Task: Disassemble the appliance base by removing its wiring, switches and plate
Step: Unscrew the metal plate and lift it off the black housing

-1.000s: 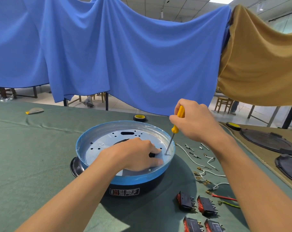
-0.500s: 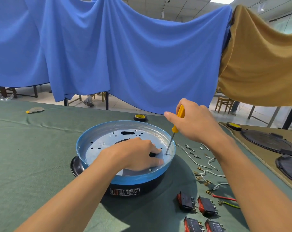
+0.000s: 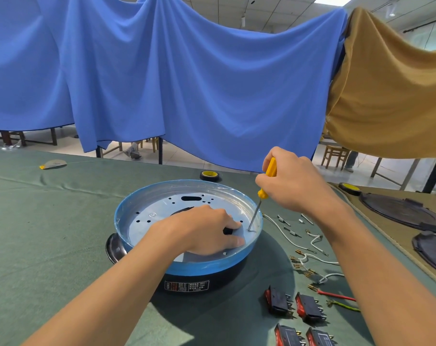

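The round appliance base (image 3: 127,208) with a blue rim and black body sits mid-table. Inside it lies a perforated silver plate (image 3: 162,211). My left hand (image 3: 207,228) lies inside on the plate, fingers bent around a dark opening near the right side. My right hand (image 3: 294,186) grips a yellow-handled screwdriver (image 3: 268,176); its tip stands on the plate by the right rim. Loose white wires (image 3: 286,236) and several red-and-black switches (image 3: 278,299) lie on the cloth to the right.
A black tape roll (image 3: 209,175) sits behind the base. Dark round covers (image 3: 401,213) lie on a tan mat at the right. A red wire (image 3: 336,295) and a green-yellow wire (image 3: 344,305) lie near the switches. Blue and tan cloths hang behind the table.
My right hand has shifted slightly around the screwdriver handle, as in turning it; the tip stays at the same spot. My left hand has not moved.
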A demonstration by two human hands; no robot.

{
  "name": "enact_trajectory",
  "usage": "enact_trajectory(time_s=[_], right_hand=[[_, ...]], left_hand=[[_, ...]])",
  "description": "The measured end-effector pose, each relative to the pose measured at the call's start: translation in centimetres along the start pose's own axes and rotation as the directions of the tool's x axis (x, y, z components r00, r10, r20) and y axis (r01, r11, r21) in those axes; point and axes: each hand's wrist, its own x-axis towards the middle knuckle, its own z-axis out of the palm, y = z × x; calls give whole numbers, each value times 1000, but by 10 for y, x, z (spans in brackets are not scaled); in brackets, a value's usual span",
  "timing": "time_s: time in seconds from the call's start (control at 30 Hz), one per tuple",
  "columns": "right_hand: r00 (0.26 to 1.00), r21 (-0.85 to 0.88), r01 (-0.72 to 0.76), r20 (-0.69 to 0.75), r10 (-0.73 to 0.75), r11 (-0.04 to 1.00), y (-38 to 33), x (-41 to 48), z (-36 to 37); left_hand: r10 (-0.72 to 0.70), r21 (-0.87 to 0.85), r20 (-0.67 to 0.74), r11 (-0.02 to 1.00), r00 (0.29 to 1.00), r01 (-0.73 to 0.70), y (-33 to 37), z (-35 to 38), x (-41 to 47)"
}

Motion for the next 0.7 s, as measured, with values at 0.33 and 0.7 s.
enact_trajectory(time_s=[0.33,0.7], right_hand=[[1000,-16,1,-19,-1,1000,-1,0,1],[996,-32,64,-56,-65,997,-5,-4,5]], left_hand=[[10,-7,-6,1000,1000,-10,1,-1,-1],[9,9,-1,1000,1000,-9,0,1,0]])
